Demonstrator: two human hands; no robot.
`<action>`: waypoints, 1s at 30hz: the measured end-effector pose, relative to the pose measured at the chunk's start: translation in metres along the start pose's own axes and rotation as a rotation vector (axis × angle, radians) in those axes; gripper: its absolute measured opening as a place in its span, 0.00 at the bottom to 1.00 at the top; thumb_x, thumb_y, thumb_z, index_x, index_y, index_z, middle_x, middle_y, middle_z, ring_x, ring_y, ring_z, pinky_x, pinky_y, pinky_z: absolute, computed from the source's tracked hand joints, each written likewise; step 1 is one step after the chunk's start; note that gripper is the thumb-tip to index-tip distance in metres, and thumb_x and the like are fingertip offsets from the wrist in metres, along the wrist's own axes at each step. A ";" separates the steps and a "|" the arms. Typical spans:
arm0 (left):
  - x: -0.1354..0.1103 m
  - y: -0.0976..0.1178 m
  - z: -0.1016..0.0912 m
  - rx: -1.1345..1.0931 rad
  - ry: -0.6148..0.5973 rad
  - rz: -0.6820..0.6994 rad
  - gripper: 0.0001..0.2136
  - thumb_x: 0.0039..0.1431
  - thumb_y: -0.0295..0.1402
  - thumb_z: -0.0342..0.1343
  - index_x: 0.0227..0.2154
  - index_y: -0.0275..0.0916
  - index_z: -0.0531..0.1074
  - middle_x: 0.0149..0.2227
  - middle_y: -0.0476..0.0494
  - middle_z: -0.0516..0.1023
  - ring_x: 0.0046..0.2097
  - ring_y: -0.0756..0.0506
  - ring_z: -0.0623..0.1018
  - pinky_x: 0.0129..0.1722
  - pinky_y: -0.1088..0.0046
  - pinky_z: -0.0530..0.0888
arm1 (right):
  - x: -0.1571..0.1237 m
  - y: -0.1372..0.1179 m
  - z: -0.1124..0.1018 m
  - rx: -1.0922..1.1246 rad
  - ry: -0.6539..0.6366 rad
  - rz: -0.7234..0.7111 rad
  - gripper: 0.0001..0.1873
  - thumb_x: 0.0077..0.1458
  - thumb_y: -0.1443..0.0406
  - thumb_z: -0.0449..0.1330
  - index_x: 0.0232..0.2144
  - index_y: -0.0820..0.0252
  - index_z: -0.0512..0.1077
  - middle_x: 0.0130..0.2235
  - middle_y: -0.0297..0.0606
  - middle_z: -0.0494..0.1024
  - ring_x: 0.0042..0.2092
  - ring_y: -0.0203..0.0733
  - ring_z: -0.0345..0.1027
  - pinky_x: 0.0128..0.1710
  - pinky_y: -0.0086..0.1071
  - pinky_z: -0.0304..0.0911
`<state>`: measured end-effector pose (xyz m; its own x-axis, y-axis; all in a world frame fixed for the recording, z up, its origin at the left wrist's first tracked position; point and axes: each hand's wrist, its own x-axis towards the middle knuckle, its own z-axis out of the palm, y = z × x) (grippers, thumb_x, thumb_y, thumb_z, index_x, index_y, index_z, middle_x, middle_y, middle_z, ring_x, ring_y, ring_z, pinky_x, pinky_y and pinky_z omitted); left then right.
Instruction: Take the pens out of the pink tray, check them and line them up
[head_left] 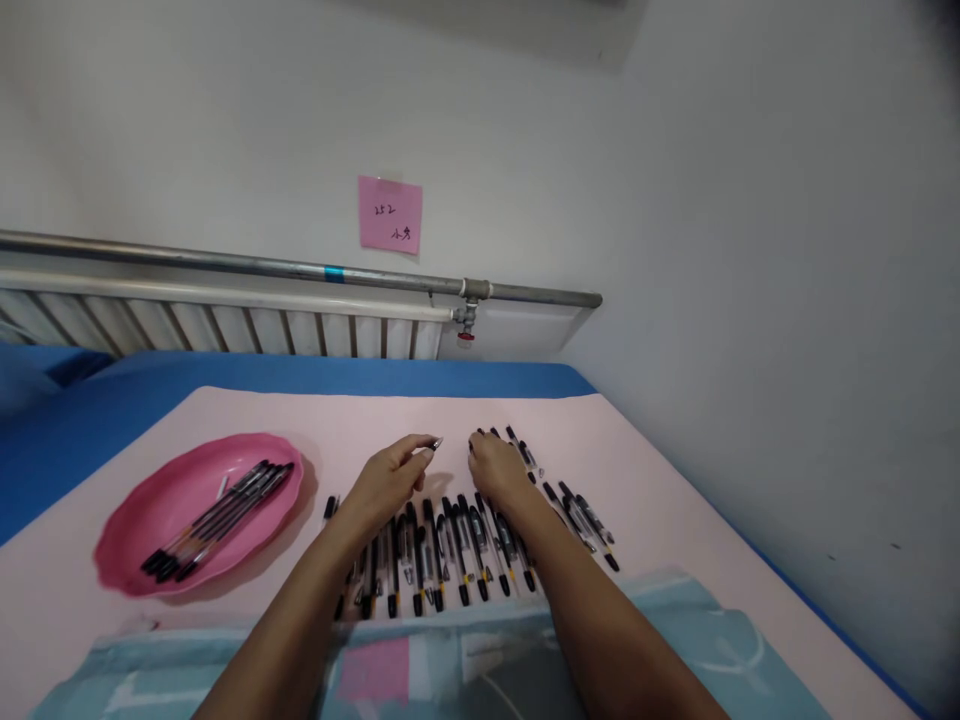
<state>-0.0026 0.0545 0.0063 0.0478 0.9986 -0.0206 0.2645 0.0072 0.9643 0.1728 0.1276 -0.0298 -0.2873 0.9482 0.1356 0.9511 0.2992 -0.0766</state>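
My left hand (pixel 391 472) is raised over the pink table, thumb and forefinger pinched on a small pen part (pixel 436 443) with a dark body and a pale pointed end. My right hand (pixel 496 466) is closed beside the far pens, its fingertips curled down. A bit of something dark shows at those fingertips, but what they hold is mostly hidden. Below both hands, a row of disassembled black pens (pixel 426 550) lies side by side, with caps, clear barrels and small tips among them. My forearms cover parts of this row.
At the left, a pink scalloped dish (pixel 120 535) holds several black pens (pixel 232 520) and a small white stick (pixel 222 487). More pens (pixel 589 520) lie right of my right arm. A light-blue patterned cloth (pixel 697 630) covers the near edge. Pipes (pixel 247 264) and a radiator run behind.
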 end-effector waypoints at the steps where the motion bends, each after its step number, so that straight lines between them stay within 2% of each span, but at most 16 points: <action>1: 0.000 0.000 0.000 0.013 -0.001 -0.001 0.21 0.51 0.43 0.46 0.47 0.41 0.67 0.18 0.54 0.64 0.21 0.52 0.62 0.21 0.78 0.58 | 0.000 -0.002 0.001 0.004 0.000 -0.005 0.12 0.49 0.71 0.48 0.36 0.63 0.67 0.38 0.46 0.73 0.39 0.43 0.66 0.36 0.32 0.55; 3: -0.001 0.000 0.000 0.034 -0.006 -0.010 0.21 0.52 0.43 0.46 0.47 0.41 0.67 0.18 0.54 0.64 0.20 0.52 0.62 0.20 0.78 0.57 | 0.000 -0.005 -0.001 0.047 0.018 0.006 0.12 0.47 0.72 0.49 0.35 0.64 0.68 0.37 0.46 0.73 0.39 0.43 0.66 0.35 0.32 0.55; 5: -0.001 0.000 0.000 0.046 -0.010 -0.015 0.21 0.52 0.43 0.45 0.47 0.41 0.66 0.18 0.54 0.64 0.20 0.52 0.62 0.20 0.78 0.58 | 0.002 -0.008 -0.007 0.195 0.053 0.045 0.11 0.44 0.71 0.51 0.33 0.64 0.68 0.35 0.45 0.74 0.38 0.42 0.67 0.35 0.31 0.56; 7: -0.002 0.000 0.000 0.059 -0.005 -0.011 0.21 0.52 0.43 0.45 0.47 0.41 0.67 0.18 0.54 0.64 0.20 0.52 0.62 0.20 0.78 0.58 | 0.003 -0.012 -0.015 0.517 0.079 0.121 0.08 0.43 0.69 0.53 0.30 0.63 0.68 0.31 0.41 0.74 0.34 0.40 0.67 0.32 0.30 0.57; 11: 0.000 -0.001 -0.001 0.049 0.003 0.005 0.20 0.52 0.43 0.45 0.45 0.40 0.68 0.18 0.53 0.64 0.20 0.52 0.62 0.21 0.78 0.58 | 0.004 -0.022 -0.031 1.438 0.051 0.230 0.07 0.43 0.63 0.55 0.26 0.60 0.64 0.24 0.33 0.70 0.25 0.34 0.64 0.19 0.25 0.54; 12: 0.001 -0.002 -0.001 0.043 0.002 0.003 0.20 0.52 0.43 0.45 0.45 0.40 0.68 0.18 0.53 0.64 0.20 0.52 0.62 0.21 0.78 0.58 | 0.003 -0.025 -0.034 1.606 0.031 0.232 0.08 0.42 0.62 0.56 0.26 0.60 0.63 0.23 0.32 0.69 0.24 0.33 0.64 0.17 0.24 0.53; 14: 0.001 -0.002 -0.002 0.040 0.004 -0.002 0.20 0.51 0.43 0.46 0.44 0.40 0.68 0.17 0.54 0.64 0.20 0.52 0.62 0.20 0.78 0.58 | 0.001 -0.031 -0.038 1.781 -0.023 0.223 0.10 0.39 0.63 0.59 0.25 0.61 0.63 0.22 0.31 0.69 0.23 0.32 0.63 0.16 0.23 0.52; 17: 0.001 -0.001 -0.002 0.059 0.001 -0.006 0.19 0.51 0.43 0.46 0.43 0.40 0.68 0.17 0.54 0.64 0.20 0.52 0.62 0.20 0.78 0.58 | -0.002 -0.037 -0.039 1.814 -0.113 0.192 0.10 0.38 0.64 0.61 0.24 0.62 0.64 0.21 0.31 0.69 0.21 0.31 0.62 0.15 0.22 0.52; 21: 0.000 0.001 -0.003 0.064 0.003 -0.009 0.18 0.51 0.42 0.46 0.41 0.40 0.69 0.17 0.54 0.64 0.19 0.52 0.61 0.20 0.77 0.58 | -0.004 -0.040 -0.037 1.783 -0.154 0.161 0.09 0.39 0.63 0.60 0.24 0.62 0.65 0.19 0.30 0.69 0.19 0.30 0.61 0.14 0.22 0.52; 26: -0.001 0.001 -0.003 0.094 0.000 0.007 0.18 0.51 0.43 0.46 0.40 0.38 0.69 0.18 0.53 0.65 0.20 0.52 0.63 0.21 0.77 0.59 | -0.006 -0.039 -0.036 1.652 -0.247 0.085 0.09 0.41 0.62 0.60 0.25 0.63 0.66 0.17 0.30 0.68 0.17 0.28 0.58 0.14 0.22 0.51; 30: -0.002 0.001 -0.002 0.164 0.005 0.054 0.19 0.49 0.44 0.48 0.39 0.37 0.69 0.21 0.50 0.68 0.24 0.50 0.67 0.23 0.76 0.62 | -0.008 -0.040 -0.036 1.519 -0.400 0.069 0.09 0.42 0.62 0.59 0.22 0.63 0.66 0.15 0.27 0.65 0.14 0.26 0.54 0.13 0.22 0.48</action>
<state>-0.0046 0.0523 0.0077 0.0614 0.9976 0.0321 0.4150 -0.0548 0.9082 0.1409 0.1040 0.0073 -0.4939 0.8563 -0.1513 0.0356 -0.1539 -0.9874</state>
